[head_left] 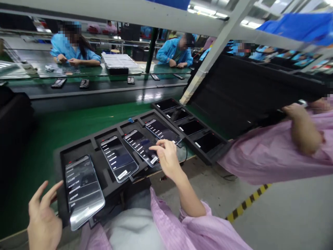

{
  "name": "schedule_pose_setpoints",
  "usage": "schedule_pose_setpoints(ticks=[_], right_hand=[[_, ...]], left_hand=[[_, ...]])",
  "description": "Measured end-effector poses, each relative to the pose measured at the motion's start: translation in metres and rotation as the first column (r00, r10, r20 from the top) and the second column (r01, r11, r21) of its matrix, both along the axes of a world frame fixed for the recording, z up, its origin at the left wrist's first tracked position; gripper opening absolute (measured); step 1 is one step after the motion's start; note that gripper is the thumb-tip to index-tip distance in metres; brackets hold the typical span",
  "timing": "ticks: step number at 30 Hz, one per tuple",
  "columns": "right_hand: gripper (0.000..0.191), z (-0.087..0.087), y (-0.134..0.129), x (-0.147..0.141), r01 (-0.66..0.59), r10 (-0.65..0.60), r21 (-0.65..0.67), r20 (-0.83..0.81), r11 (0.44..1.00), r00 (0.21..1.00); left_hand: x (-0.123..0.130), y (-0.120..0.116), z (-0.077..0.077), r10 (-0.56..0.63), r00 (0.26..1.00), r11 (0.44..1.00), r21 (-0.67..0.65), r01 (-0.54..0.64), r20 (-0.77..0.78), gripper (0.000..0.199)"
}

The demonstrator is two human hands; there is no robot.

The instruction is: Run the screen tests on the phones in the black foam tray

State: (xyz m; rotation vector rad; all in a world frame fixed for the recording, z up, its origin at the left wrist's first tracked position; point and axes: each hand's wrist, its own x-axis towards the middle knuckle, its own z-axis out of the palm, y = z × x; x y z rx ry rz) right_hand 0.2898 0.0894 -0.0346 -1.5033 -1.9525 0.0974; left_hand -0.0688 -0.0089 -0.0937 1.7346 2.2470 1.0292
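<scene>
A black foam tray [78, 146] lies at a slant before me with several smartphones in its slots, screens up and lit with lines of text. My right hand [168, 158] is over the third smartphone [137, 146] from the left, its fingers apart and pointing at the screen. Whether a fingertip touches the glass I cannot tell. Beyond that hand lies another smartphone [162, 131]. At the tray's left edge, my left hand [45, 218] is open and holds nothing, beside the nearest smartphone [83, 191]. Between them rests one more smartphone [118, 158].
A second black tray [189, 133] of dark-screened phones adjoins mine on the right, by a co-worker's pink sleeve [262, 149]. Across the green bench [104, 116] runs a black conveyor belt [104, 82] carrying phones. Blue-clad workers sit behind it. A slanted pale post [208, 62] rises at centre right.
</scene>
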Motion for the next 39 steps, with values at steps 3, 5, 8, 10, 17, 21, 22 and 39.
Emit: schedule_pose_setpoints(ticks=[3, 5, 8, 10, 17, 21, 22, 39], right_hand=[[0.046, 0.012, -0.002, -0.038, -0.243, 0.244, -0.033, 0.048, 0.97, 0.969], [0.043, 0.017, -0.001, -0.06, -0.314, 0.319, -0.07, 0.081, 0.947, 0.944], [0.037, 0.018, 0.004, -0.086, -0.344, 0.362, -0.142, 0.133, 0.928, 0.923], [0.035, 0.017, 0.009, -0.098, -0.345, 0.371, -0.169, 0.159, 0.923, 0.915], [0.035, 0.021, 0.023, -0.112, -0.293, 0.325, -0.174, 0.2, 0.94, 0.924], [0.037, 0.018, 0.032, -0.113, -0.263, 0.301, -0.177, 0.243, 0.948, 0.922], [0.037, 0.016, 0.035, -0.114, -0.258, 0.3, -0.186, 0.259, 0.948, 0.918], [0.044, 0.012, 0.038, -0.056, 0.063, -0.034, -0.164, 0.178, 0.984, 0.984]], left_hand=[[0.012, 0.007, 0.026, 0.086, 0.995, 0.995, -0.055, -0.083, 0.054, 0.041], [0.017, 0.011, 0.037, 0.073, 0.995, 0.996, -0.05, -0.07, 0.065, 0.047], [0.017, 0.016, 0.041, 0.049, 0.998, 0.998, -0.044, -0.047, 0.042, 0.055], [0.013, 0.018, 0.04, 0.028, 1.0, 0.999, -0.043, -0.028, 0.007, 0.058], [0.009, 0.022, 0.038, -0.045, 0.995, 0.997, -0.065, 0.039, -0.094, 0.056], [0.013, 0.023, 0.047, -0.087, 0.99, 0.989, -0.132, 0.072, -0.109, 0.06], [0.014, 0.023, 0.049, -0.081, 0.991, 0.99, -0.127, 0.067, -0.111, 0.06], [0.026, 0.017, 0.053, 0.07, 0.998, 0.968, -0.24, -0.069, -0.005, 0.057]])
